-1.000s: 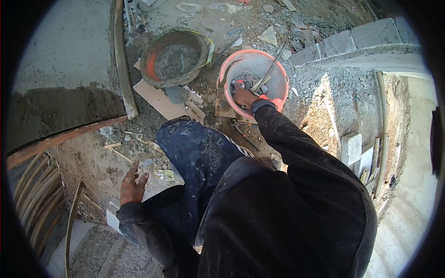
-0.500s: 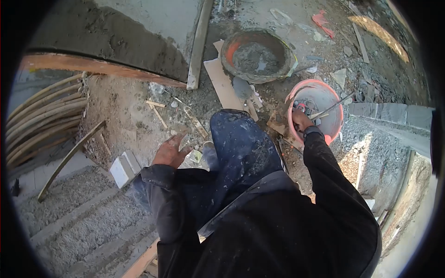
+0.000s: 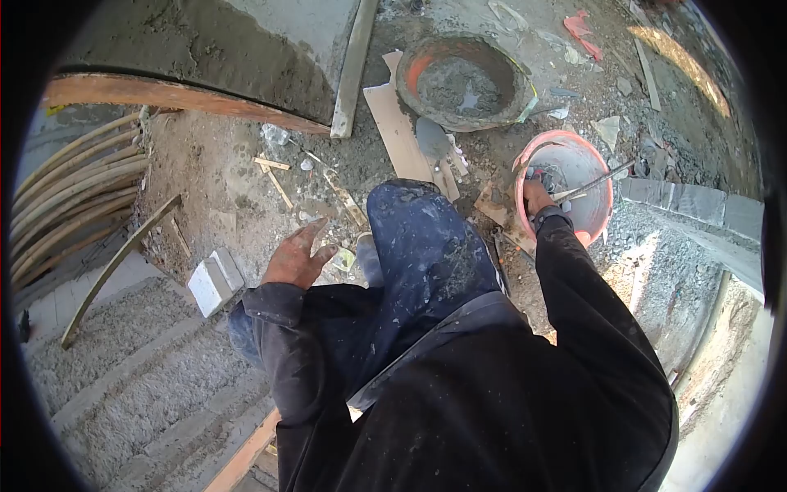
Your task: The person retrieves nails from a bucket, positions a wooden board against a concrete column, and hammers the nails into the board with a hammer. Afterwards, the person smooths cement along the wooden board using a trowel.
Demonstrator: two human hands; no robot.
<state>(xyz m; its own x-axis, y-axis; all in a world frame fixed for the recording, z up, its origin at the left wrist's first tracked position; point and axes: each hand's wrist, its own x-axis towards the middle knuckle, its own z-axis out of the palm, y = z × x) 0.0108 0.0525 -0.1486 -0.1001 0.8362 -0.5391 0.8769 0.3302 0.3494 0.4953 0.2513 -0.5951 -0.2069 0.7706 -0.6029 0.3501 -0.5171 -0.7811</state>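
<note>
Evidently, reaching into the red-rimmed bucket [image 3: 584,161] is the step in hand; it stands on rubble-strewn ground at the right, pale grey inside. The right hand [image 3: 537,196] is down in it, fingertips hidden, so I cannot tell whether they grip anything. Drawing out would likely call for clearing the 1 long rod [image 3: 613,173] crossing the rim. Farther left sits a mortar tub [image 3: 419,69]. The left hand [image 3: 297,256] hangs beside the knee, fingers spread, holding nothing.
</note>
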